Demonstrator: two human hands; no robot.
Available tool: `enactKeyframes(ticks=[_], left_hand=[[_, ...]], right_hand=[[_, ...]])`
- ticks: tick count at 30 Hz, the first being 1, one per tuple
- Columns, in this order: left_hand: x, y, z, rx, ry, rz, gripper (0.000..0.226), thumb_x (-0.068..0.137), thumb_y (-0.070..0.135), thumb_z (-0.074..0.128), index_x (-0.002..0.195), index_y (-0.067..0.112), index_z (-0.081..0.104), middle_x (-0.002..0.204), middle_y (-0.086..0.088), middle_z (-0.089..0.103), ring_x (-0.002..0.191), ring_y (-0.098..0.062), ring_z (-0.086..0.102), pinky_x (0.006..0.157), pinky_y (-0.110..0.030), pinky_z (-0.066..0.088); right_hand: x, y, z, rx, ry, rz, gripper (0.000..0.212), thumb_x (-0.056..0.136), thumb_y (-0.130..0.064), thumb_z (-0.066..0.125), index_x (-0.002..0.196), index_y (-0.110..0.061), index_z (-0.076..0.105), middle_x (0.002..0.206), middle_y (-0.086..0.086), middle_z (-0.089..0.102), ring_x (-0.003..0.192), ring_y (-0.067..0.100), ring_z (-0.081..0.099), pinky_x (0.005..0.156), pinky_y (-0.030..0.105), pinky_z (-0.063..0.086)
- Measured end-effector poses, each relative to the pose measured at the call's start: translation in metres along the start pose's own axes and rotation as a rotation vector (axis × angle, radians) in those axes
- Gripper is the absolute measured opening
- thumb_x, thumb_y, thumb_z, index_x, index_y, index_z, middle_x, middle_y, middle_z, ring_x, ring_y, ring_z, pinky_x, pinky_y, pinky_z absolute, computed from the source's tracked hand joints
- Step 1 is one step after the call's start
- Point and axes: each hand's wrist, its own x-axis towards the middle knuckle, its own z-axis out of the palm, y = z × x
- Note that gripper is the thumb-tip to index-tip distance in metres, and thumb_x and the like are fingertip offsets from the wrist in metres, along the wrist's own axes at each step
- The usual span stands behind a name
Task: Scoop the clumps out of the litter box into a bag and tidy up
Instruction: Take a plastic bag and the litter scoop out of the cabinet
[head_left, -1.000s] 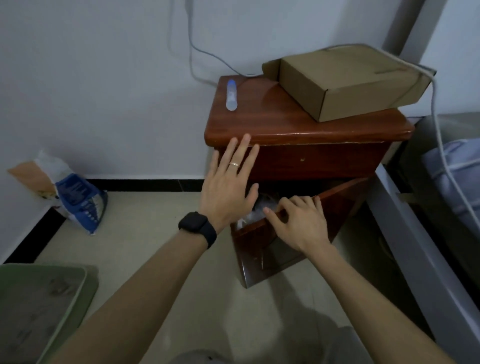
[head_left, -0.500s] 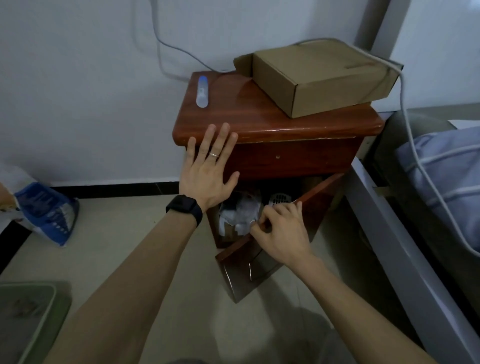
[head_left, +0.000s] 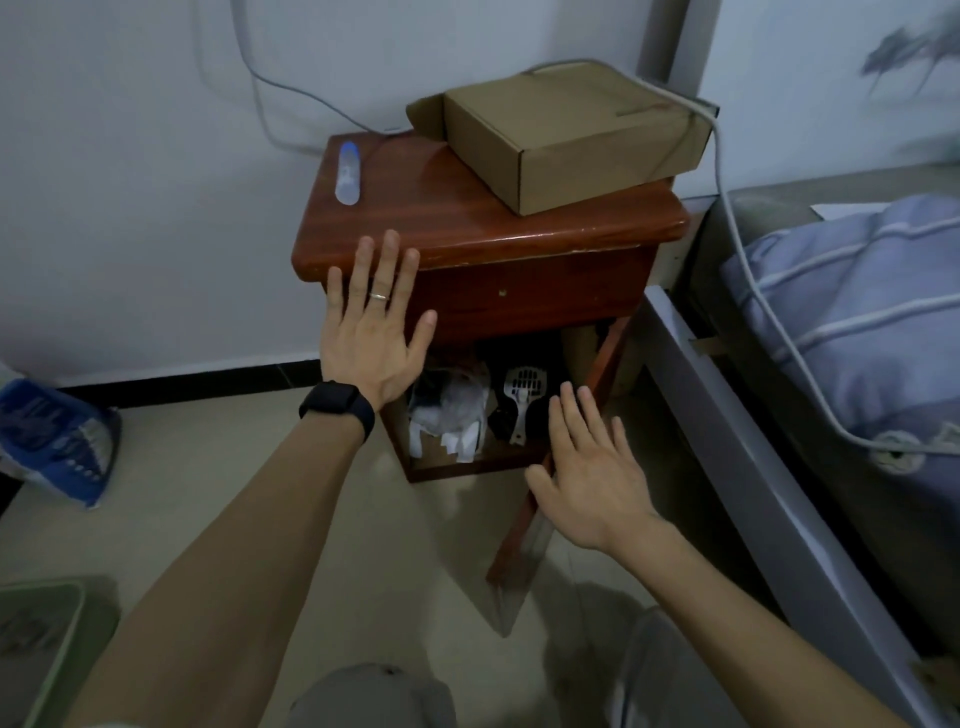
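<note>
A red-brown wooden nightstand (head_left: 519, 228) stands against the wall with its lower door (head_left: 524, 525) swung wide open. Inside lie crumpled white plastic bags (head_left: 449, 415) and, to their right, a white slotted litter scoop (head_left: 522, 400) leaning upright. My left hand (head_left: 376, 332) is flat with straight fingers against the front left corner of the nightstand. My right hand (head_left: 592, 473) is spread open over the door's top edge, just in front of the compartment, holding nothing. The green litter box (head_left: 47, 649) shows at the bottom left corner.
A cardboard box (head_left: 566, 135) and a small clear bottle (head_left: 348, 174) sit on the nightstand top. A blue litter sack (head_left: 52, 441) leans by the left wall. A bed frame (head_left: 769, 499) with a striped blue blanket (head_left: 857, 306) and a grey cable runs along the right.
My right hand pulled the door from partly open to fully open, then let go and spread flat. The bags and scoop came into sight. My left hand stayed on the nightstand.
</note>
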Motion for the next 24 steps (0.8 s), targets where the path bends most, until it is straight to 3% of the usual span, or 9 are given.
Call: enactKeyframes(ticks=[5, 9, 15, 20, 24], left_hand=[[-0.002, 0.004, -0.004, -0.033, -0.005, -0.035, 0.068, 0.101, 0.050, 0.028, 0.158, 0.021, 0.004, 0.165, 0.000, -0.006, 0.152, -0.022, -0.007, 0.121, -0.049, 0.000], [-0.003, 0.007, -0.007, -0.040, -0.018, -0.061, 0.069, 0.100, 0.049, 0.029, 0.158, 0.021, 0.003, 0.165, -0.001, -0.005, 0.152, -0.023, -0.007, 0.121, -0.050, 0.002], [-0.005, 0.032, -0.008, -0.079, -0.033, -0.173, 0.072, 0.101, 0.048, 0.031, 0.158, 0.017, -0.002, 0.165, -0.007, -0.008, 0.151, -0.030, -0.007, 0.121, -0.052, 0.005], [-0.007, 0.035, -0.011, -0.043, -0.032, -0.199, 0.070, 0.101, 0.045, 0.032, 0.158, 0.018, 0.000, 0.165, -0.006, -0.005, 0.151, -0.029, -0.005, 0.120, -0.055, 0.006], [-0.009, 0.034, -0.018, -0.066, -0.035, -0.188, 0.072, 0.099, 0.042, 0.038, 0.158, 0.020, 0.002, 0.165, -0.004, -0.002, 0.152, -0.028, -0.002, 0.119, -0.057, 0.006]], right_hand=[[-0.019, 0.010, -0.012, 0.017, -0.046, 0.070, 0.074, 0.098, -0.043, 0.024, 0.155, -0.009, -0.007, 0.161, 0.007, -0.022, 0.147, 0.018, -0.024, 0.122, 0.040, -0.003], [-0.030, 0.036, -0.020, -0.033, -0.088, 0.074, 0.076, 0.099, -0.037, 0.031, 0.154, -0.008, -0.012, 0.159, 0.009, -0.027, 0.147, 0.020, -0.023, 0.124, 0.045, 0.007], [-0.030, 0.049, -0.028, -0.188, -0.145, 0.118, 0.081, 0.099, -0.052, 0.027, 0.153, -0.008, -0.015, 0.159, 0.010, -0.027, 0.147, 0.022, -0.023, 0.123, 0.046, 0.002], [-0.030, 0.048, -0.027, -0.167, -0.076, 0.220, 0.089, 0.097, -0.057, 0.030, 0.153, -0.002, -0.011, 0.161, 0.017, -0.018, 0.149, 0.029, -0.016, 0.123, 0.047, 0.006], [-0.032, 0.040, -0.020, -0.162, -0.040, 0.242, 0.088, 0.095, -0.061, 0.029, 0.154, -0.011, -0.013, 0.160, 0.020, -0.019, 0.147, 0.034, -0.021, 0.121, 0.054, 0.000]])
